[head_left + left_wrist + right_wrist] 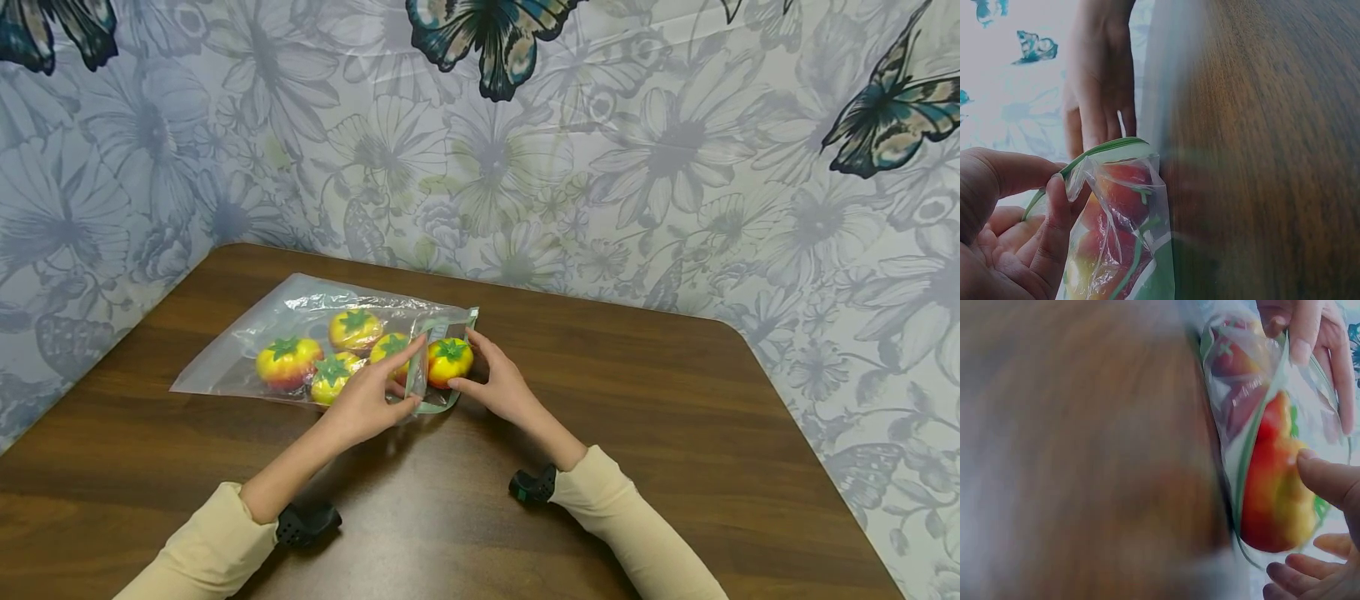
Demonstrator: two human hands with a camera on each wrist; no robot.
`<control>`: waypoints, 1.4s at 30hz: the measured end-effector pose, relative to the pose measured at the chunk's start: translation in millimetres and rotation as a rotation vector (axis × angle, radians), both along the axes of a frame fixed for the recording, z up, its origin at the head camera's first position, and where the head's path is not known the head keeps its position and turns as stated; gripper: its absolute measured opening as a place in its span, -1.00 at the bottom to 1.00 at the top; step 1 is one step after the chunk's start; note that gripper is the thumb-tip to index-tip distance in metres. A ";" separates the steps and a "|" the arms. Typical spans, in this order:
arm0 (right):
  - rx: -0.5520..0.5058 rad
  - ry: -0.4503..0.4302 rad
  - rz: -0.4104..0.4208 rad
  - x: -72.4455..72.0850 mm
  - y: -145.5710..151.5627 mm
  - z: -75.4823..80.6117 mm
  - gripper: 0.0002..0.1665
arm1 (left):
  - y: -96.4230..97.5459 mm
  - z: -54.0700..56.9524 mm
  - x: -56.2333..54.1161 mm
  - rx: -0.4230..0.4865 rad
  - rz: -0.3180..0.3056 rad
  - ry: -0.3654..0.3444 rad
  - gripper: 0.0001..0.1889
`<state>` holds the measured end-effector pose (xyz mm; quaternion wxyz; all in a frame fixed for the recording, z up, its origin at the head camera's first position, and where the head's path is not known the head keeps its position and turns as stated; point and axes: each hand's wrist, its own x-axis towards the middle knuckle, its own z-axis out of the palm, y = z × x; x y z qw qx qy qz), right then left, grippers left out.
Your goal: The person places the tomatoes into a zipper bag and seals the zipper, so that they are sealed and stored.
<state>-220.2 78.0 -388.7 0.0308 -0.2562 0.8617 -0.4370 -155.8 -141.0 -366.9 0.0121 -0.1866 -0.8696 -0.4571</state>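
Note:
A clear zip bag with a green-edged mouth lies on the table, holding several red-and-yellow tomatoes with green star-shaped tops. My left hand pinches the bag's mouth; in the left wrist view its thumb and finger meet on the green zip edge. One tomato sits right at the open mouth. My right hand is beside that tomato, thumb and fingers spread around its right side. In the right wrist view the thumb tip touches the tomato, while the other fingers lie loose below it.
The brown wooden table extends to the right and towards me. Its back edge meets a wall covering printed with flowers and butterflies. Each wrist wears a black device.

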 end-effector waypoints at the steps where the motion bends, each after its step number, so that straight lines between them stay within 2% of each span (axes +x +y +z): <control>1: -0.011 0.016 -0.013 0.8 3.0 1.7 -0.16 | 0.2 0.2 -0.1 0.000 0.001 0.000 -0.17; 5: -0.093 0.049 -0.068 3.9 15.3 6.4 -0.45 | 0.3 1.3 -0.5 0.001 0.003 0.000 -0.17; 9: -0.153 0.055 -0.069 6.1 22.1 6.4 -0.65 | -0.1 2.0 -0.9 -0.002 0.005 0.005 -0.17; 12: -0.183 0.023 -0.055 5.0 22.4 2.1 -0.58 | -0.2 2.0 -1.0 -0.004 0.006 0.007 -0.17; 16: -0.214 -0.077 -0.056 0.7 18.1 -5.1 -0.42 | -0.1 1.5 -0.2 -0.007 0.010 0.006 -0.17; 20: -0.198 -0.128 -0.061 -2.2 11.7 -8.9 -0.40 | -0.1 0.9 0.7 -0.006 0.009 0.001 -0.17; 30: -0.136 -0.045 -0.100 -2.4 -6.0 -3.9 -0.46 | -0.8 0.6 -1.0 0.002 0.006 0.010 -0.17; 36: -0.103 0.001 -0.081 -1.6 -15.9 -2.6 -0.48 | -0.8 0.6 -1.5 0.000 0.008 0.008 -0.17; 42: -0.118 -0.002 -0.083 -0.7 -23.4 -5.4 -0.49 | -1.0 0.5 -1.3 -0.001 0.005 0.020 -0.18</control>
